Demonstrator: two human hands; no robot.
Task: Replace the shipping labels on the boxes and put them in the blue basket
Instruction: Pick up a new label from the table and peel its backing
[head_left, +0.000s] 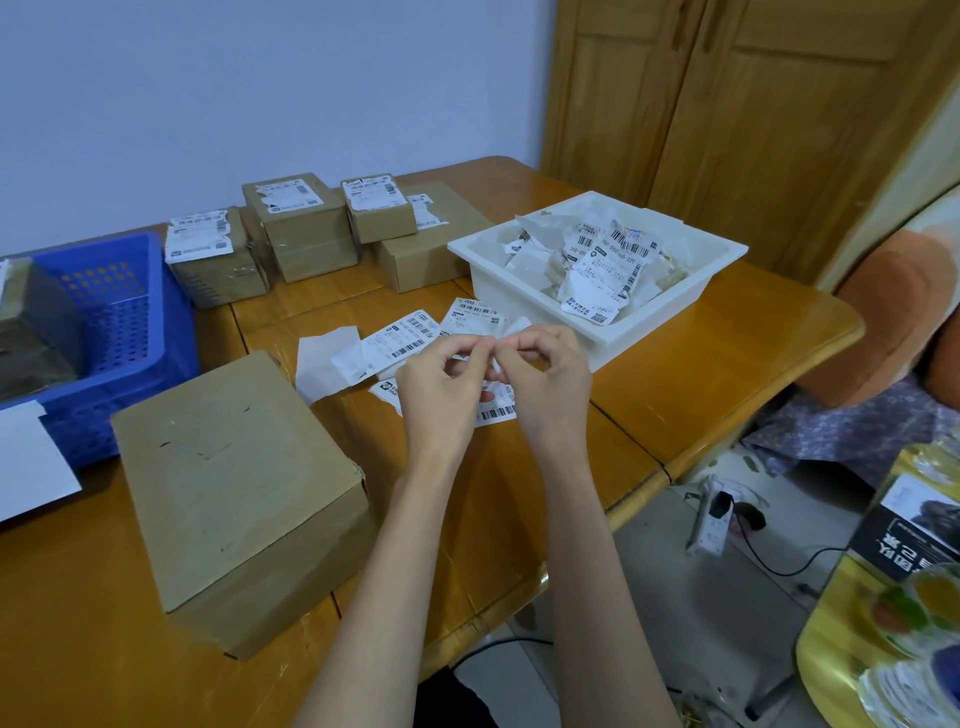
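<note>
blue basket (119, 317) left of bare box (234, 488), then left hand (441, 379) and right hand (550, 374) just right of box, fingertips of both pinched on one label (506, 332): peel backing slowly from the corner, keep sticker flat.

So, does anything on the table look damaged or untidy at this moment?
Yes. The boxes at the back carry torn, half-peeled labels with ragged edges. Loose labels lie scattered on the table between the white tray and the bare box in front. Both hands, left hand and right hand, pinch a label.
</note>
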